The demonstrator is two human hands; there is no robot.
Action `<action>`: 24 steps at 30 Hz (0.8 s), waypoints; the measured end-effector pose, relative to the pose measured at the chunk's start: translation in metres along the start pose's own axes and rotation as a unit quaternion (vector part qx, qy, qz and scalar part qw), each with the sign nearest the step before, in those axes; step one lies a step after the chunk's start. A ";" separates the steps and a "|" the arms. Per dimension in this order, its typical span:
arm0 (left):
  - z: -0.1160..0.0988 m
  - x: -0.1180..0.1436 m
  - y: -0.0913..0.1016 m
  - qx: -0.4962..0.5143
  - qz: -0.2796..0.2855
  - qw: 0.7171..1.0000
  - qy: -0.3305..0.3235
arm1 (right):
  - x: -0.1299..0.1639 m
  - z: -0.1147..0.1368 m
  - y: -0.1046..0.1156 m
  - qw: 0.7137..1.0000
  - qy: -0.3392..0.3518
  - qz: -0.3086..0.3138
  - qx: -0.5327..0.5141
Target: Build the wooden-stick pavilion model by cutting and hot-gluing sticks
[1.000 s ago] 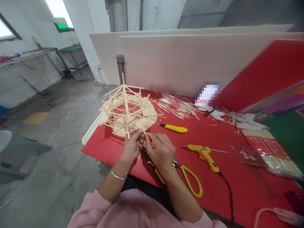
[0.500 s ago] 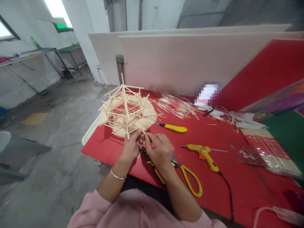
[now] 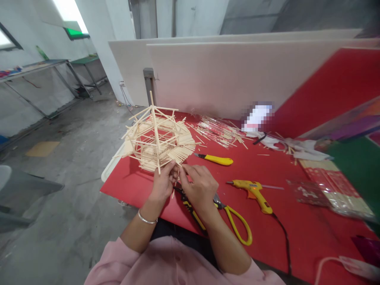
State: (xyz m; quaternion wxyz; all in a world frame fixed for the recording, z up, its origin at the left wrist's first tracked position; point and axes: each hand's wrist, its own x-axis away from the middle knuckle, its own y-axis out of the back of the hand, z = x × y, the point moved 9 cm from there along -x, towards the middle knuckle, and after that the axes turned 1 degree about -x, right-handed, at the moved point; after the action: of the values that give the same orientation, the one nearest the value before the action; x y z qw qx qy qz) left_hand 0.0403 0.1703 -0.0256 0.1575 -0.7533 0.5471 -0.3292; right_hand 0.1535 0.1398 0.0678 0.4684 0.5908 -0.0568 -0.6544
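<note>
Both hands sit at the near edge of the stick pavilion model, which stands on the red table at its left end. The left hand has its fingers pinched narrow on the model's lower rim, and the right hand is right beside it, fingertips closed on what looks like a thin stick at that same edge. Can't tell for sure whether it's loose or already stuck on.

Progress-wise, I'd say it's pretty far along: peaked roof frame is up, tiers of sticks are laid, and the fan of sticks on the model's right side looks filled in. The near rim seems to be what's left.

Right of the model there's a yellow utility knife, a yellow glue gun, and yellow-handled scissors partly under the right wrist. Containers: a clear bag far right of the model holds pale sticks, and more loose sticks lie in clear wrappers behind the knife.
</note>
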 end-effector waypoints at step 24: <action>0.001 0.000 0.003 0.001 0.006 1.000 -0.007 | 0.000 0.000 -0.005 1.000 0.001 -0.001 -0.015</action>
State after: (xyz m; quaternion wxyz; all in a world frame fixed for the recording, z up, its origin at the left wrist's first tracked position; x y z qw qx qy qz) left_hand 0.0387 0.1689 -0.0281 0.1644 -0.7519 0.5503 -0.3235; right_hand 0.1512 0.1423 0.0645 0.4768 0.5840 -0.0458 -0.6554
